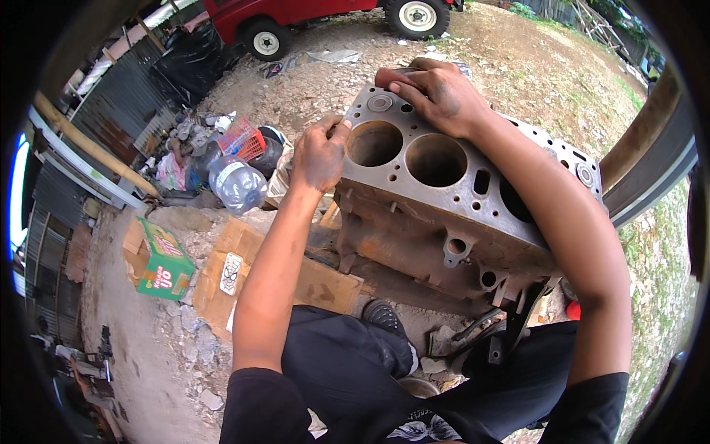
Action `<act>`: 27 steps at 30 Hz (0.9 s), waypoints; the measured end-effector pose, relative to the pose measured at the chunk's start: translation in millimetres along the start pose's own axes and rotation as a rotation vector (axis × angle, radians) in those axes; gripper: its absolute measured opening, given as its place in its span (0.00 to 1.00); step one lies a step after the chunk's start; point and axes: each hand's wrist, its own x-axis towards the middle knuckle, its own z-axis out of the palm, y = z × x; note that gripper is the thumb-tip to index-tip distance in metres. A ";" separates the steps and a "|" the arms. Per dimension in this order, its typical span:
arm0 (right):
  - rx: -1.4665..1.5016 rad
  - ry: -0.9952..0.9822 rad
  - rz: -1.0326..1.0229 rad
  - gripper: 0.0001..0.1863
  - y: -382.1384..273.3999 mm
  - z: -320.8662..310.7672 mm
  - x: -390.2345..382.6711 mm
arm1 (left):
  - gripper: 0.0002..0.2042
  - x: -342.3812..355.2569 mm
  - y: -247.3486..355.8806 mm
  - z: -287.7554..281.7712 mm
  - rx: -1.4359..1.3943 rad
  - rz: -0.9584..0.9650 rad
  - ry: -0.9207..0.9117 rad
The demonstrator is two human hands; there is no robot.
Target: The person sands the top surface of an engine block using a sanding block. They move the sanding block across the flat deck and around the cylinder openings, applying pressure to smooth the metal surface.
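1. From my remote seat, I see the engine block (414,222) standing in front of the wearer, its flat deck (444,194) facing up, with one cylinder bore (376,143) near its left end, another (436,160) just right of it, and a third (510,200) partly hidden.
2. The right hand (444,100) is at the far edge of the engine block, fingers bent and closed around a reddish-brown piece (392,78); the wearer's right forearm (543,174) passes above the third bore.
3. I have the left hand (322,155) at the block's left end, fingers curled in, thumb side by the deck's edge. I cannot tell how firmly they grip.
4. On the near side of the block I make out the wearer's dark trousers (333,348) and a dark shoe (384,318).
5. Left of the block lie brown cardboard (325,285) and, farther out, a green box (164,260), a clear plastic bottle (237,183) and a red crate (240,140).
6. Well beyond the block I see a red vehicle (303,9); to the block's right rises a wooden post (643,129).
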 end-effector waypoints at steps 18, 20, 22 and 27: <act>0.247 0.257 -0.158 0.24 -26.5 -11.3 -3.7 | 0.17 34.5 60.7 12.6 -0.760 -0.069 0.192; 0.273 0.368 -0.080 0.23 -10.1 -13.5 1.6 | 0.17 49.2 48.5 3.3 -0.687 -0.161 0.259; 0.250 0.367 0.011 0.23 9.6 -18.1 1.0 | 0.17 52.9 43.0 -10.3 -0.210 -0.107 0.204; 0.179 0.396 0.224 0.23 44.8 -17.2 1.9 | 0.22 52.3 36.7 -3.8 -0.229 -0.171 -0.056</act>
